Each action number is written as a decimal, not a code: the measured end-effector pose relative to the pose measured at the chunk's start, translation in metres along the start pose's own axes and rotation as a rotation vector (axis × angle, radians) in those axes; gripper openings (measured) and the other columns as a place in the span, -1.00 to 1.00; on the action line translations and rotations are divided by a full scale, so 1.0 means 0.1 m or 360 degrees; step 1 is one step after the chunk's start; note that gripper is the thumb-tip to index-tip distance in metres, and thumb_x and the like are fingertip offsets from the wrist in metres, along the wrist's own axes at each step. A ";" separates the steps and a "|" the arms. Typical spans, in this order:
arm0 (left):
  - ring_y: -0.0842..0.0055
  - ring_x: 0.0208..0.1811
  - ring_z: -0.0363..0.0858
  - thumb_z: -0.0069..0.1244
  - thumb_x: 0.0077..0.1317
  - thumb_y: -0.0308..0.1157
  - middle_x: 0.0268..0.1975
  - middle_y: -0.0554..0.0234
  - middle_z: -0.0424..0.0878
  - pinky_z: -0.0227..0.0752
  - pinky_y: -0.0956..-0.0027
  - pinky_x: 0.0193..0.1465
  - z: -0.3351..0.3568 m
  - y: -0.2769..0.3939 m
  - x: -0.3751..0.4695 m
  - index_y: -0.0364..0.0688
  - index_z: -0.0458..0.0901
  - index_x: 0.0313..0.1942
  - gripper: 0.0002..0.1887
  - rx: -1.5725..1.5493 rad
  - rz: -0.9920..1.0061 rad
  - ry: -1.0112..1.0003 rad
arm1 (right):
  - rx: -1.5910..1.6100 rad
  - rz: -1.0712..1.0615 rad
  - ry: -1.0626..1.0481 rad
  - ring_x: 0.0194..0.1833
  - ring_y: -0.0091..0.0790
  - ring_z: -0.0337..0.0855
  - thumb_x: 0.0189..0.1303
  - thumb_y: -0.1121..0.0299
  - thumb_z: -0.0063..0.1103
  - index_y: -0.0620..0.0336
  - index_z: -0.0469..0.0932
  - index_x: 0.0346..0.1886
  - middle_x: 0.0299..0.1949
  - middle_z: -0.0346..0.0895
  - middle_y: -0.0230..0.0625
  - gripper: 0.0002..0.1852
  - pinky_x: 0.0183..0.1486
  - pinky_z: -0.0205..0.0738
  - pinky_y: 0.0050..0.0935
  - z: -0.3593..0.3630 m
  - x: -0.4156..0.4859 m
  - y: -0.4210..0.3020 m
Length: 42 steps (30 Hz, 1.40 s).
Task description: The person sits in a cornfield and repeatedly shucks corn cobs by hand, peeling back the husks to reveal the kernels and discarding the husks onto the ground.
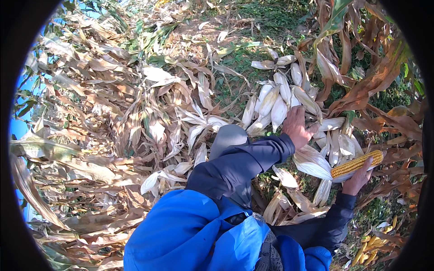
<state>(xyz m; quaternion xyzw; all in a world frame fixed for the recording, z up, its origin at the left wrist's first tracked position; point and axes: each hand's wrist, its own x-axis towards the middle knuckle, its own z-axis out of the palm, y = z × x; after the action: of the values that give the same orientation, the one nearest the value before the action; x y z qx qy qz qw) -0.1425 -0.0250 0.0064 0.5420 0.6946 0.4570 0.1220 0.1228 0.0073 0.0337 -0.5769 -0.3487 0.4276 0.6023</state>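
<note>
My right hand is closed around a yellow corn cob with its kernels bare and pale husk hanging at its near-left end. To its upper left, my left hand reaches down over a heap of unhusked corn ears; its fingers touch the heap's lower edge, and whether they grip a husk I cannot tell. Just below that hand, a wide piece of pale husk extends to the base of the bare cob. Further husks lie between both hands.
Several bare yellow cobs lie in the grass at the lower right. Dry corn stalks and leaves cover the ground on the left. Brown standing leaves crowd the right side. Opened husks lie by my legs, near my bent knee.
</note>
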 end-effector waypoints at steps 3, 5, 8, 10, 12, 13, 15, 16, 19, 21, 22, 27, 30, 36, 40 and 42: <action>-0.02 0.15 0.42 0.17 0.21 -0.18 0.05 -0.15 0.49 0.33 0.08 0.25 -0.13 0.36 0.05 -0.34 0.44 0.10 -0.45 -0.0152 0.0476 0.0093 | -0.0155 -0.0086 -0.0138 0.02 -0.35 0.51 0.45 -0.16 -0.01 0.39 0.33 0.31 0.12 0.46 -0.19 -0.27 0.11 0.44 -0.39 0.19 -0.12 0.01; 0.09 -0.01 0.58 0.10 0.32 -0.10 -0.04 -0.10 0.54 0.46 0.14 0.11 -0.03 0.57 -0.12 -0.35 0.44 0.09 -0.47 -0.0772 0.0128 -0.0582 | -0.0163 -0.0149 -0.0271 0.03 -0.36 0.48 0.47 -0.17 -0.08 0.36 0.35 0.30 0.11 0.46 -0.20 -0.29 0.11 0.42 -0.39 0.26 -0.19 0.09; 0.25 0.09 0.56 -0.02 0.43 0.04 0.07 -0.09 0.54 0.41 0.25 0.18 0.26 0.66 -0.35 -0.39 0.28 0.26 -0.32 -0.1088 -0.0195 -0.1199 | -0.0381 -0.0275 -0.0527 0.03 -0.29 0.52 0.50 -0.12 -0.11 0.34 0.29 0.37 0.09 0.49 -0.15 -0.31 0.13 0.39 -0.36 0.26 -0.27 0.27; 0.38 0.19 0.46 0.00 0.44 0.05 0.13 0.02 0.50 0.33 0.33 0.29 0.46 0.65 -0.43 -0.36 0.28 0.27 -0.32 -0.1358 -0.0274 -0.1114 | -0.0441 -0.0470 -0.0656 0.05 -0.26 0.53 0.52 -0.08 -0.11 0.32 0.34 0.34 0.07 0.50 -0.13 -0.37 0.16 0.39 -0.34 0.24 -0.29 0.40; 0.44 0.24 0.42 0.09 0.41 -0.01 0.17 0.08 0.48 0.31 0.36 0.33 0.58 0.66 -0.45 -0.32 0.28 0.29 -0.33 -0.1819 -0.0404 -0.1109 | -0.0463 -0.0733 -0.0666 0.06 -0.28 0.54 0.52 -0.03 -0.08 0.33 0.37 0.32 0.08 0.50 -0.13 -0.40 0.17 0.39 -0.33 0.21 -0.29 0.47; 0.45 0.26 0.40 0.14 0.38 -0.05 0.18 0.10 0.47 0.29 0.37 0.35 0.61 0.67 -0.46 -0.31 0.28 0.29 -0.33 -0.2025 -0.0432 -0.1096 | -0.0524 -0.0909 -0.0638 0.07 -0.29 0.54 0.52 -0.01 -0.06 0.34 0.38 0.31 0.08 0.51 -0.13 -0.42 0.17 0.39 -0.33 0.19 -0.29 0.49; 0.49 0.26 0.40 0.22 0.34 -0.11 0.18 0.15 0.47 0.30 0.39 0.35 0.61 0.72 -0.43 -0.28 0.27 0.29 -0.31 -0.2260 -0.0453 -0.1090 | -0.0481 -0.0862 -0.0617 0.08 -0.34 0.54 0.52 0.06 -0.05 0.34 0.40 0.29 0.09 0.50 -0.19 -0.47 0.17 0.39 -0.35 0.16 -0.30 0.49; 0.50 0.24 0.41 0.25 0.31 -0.14 0.17 0.18 0.48 0.31 0.39 0.34 0.59 0.75 -0.42 -0.26 0.27 0.29 -0.30 -0.2289 -0.0448 -0.1102 | -0.0423 -0.0790 -0.0571 0.08 -0.36 0.53 0.53 0.07 -0.05 0.34 0.41 0.28 0.09 0.50 -0.21 -0.48 0.16 0.40 -0.36 0.15 -0.31 0.47; 0.55 0.16 0.46 0.31 0.27 -0.18 0.11 0.27 0.52 0.37 0.41 0.30 0.52 0.84 -0.40 -0.23 0.31 0.26 -0.32 -0.2364 -0.0466 -0.1136 | -0.0211 -0.0688 -0.0560 -0.02 -0.43 0.52 0.54 0.12 -0.06 0.33 0.48 0.16 -0.03 0.54 -0.26 -0.57 0.10 0.41 -0.40 0.12 -0.36 0.40; 0.58 0.10 0.49 0.32 0.26 -0.18 0.06 0.32 0.56 0.40 0.41 0.26 0.49 0.87 -0.40 -0.22 0.36 0.22 -0.36 -0.2367 -0.0481 -0.1140 | -0.0321 -0.0691 -0.0488 -0.07 -0.48 0.51 0.54 0.14 -0.05 0.32 0.53 0.08 -0.10 0.56 -0.30 -0.61 0.04 0.41 -0.42 0.08 -0.39 0.34; 0.59 0.08 0.51 0.32 0.26 -0.18 0.04 0.34 0.58 0.42 0.41 0.24 0.49 0.88 -0.41 -0.22 0.40 0.19 -0.38 -0.2349 -0.0488 -0.1137 | -0.0304 -0.0651 -0.0500 -0.10 -0.50 0.50 0.54 0.15 -0.04 0.32 0.54 0.03 -0.13 0.56 -0.32 -0.63 0.01 0.41 -0.43 0.09 -0.40 0.32; 0.58 -0.03 0.64 0.32 0.19 -0.37 -0.02 0.30 0.70 0.50 0.39 0.14 0.52 0.83 -0.48 -0.27 0.63 0.06 -0.57 -0.2108 -0.0511 -0.1117 | -0.0454 -0.0633 -0.0240 -0.25 -0.60 0.44 0.51 0.20 0.06 0.28 0.59 -0.09 -0.26 0.59 -0.41 -0.70 -0.13 0.39 -0.56 0.04 -0.35 0.25; 0.56 -0.19 0.69 0.31 0.16 -0.35 -0.16 0.25 0.72 0.60 0.39 -0.07 0.54 0.78 -0.44 -0.31 0.64 -0.05 -0.62 -0.2082 -0.0873 -0.1147 | 0.0015 -0.0378 -0.0054 -0.29 -0.67 0.45 0.51 0.16 0.06 0.27 0.59 -0.12 -0.29 0.60 -0.45 -0.68 -0.23 0.39 -0.59 -0.07 -0.29 0.24; 0.47 -0.14 0.68 0.19 0.32 -0.24 -0.17 0.33 0.66 0.64 0.25 -0.02 0.52 0.71 -0.19 -0.16 0.55 -0.06 -0.71 -0.2329 -0.1055 -0.1035 | 0.0318 -0.0037 0.0211 -0.49 -0.65 0.44 0.46 0.19 0.12 0.18 0.53 -0.17 -0.42 0.52 -0.50 -0.77 -0.47 0.31 -0.64 -0.78 -0.08 0.14; 0.43 -0.13 0.68 0.14 0.35 -0.20 -0.20 0.27 0.66 0.63 0.23 -0.01 0.65 0.74 -0.13 -0.17 0.53 -0.09 -0.72 -0.2471 -0.0992 -0.1035 | 0.0354 0.0150 0.0043 -0.15 -0.44 0.61 0.45 0.39 0.03 0.22 0.35 0.28 -0.07 0.57 -0.29 -0.62 -0.14 0.55 -0.45 -1.00 -0.06 0.37; 0.39 -0.16 0.69 0.12 0.36 -0.23 -0.22 0.22 0.66 0.63 0.17 -0.01 0.73 0.77 -0.13 -0.18 0.52 -0.11 -0.75 -0.2494 -0.1033 -0.0994 | -0.0380 -0.0335 0.0007 0.12 -0.12 0.54 0.30 0.48 0.07 0.24 0.27 0.39 0.16 0.47 -0.05 -0.44 0.19 0.43 -0.28 -1.02 -0.11 0.47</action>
<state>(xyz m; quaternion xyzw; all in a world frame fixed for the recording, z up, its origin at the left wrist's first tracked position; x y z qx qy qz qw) -0.0390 -0.0001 0.0206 0.1801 0.2383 0.5744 0.7621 0.2061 -0.0447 -0.0211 -0.6055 -0.4543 0.3164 0.5717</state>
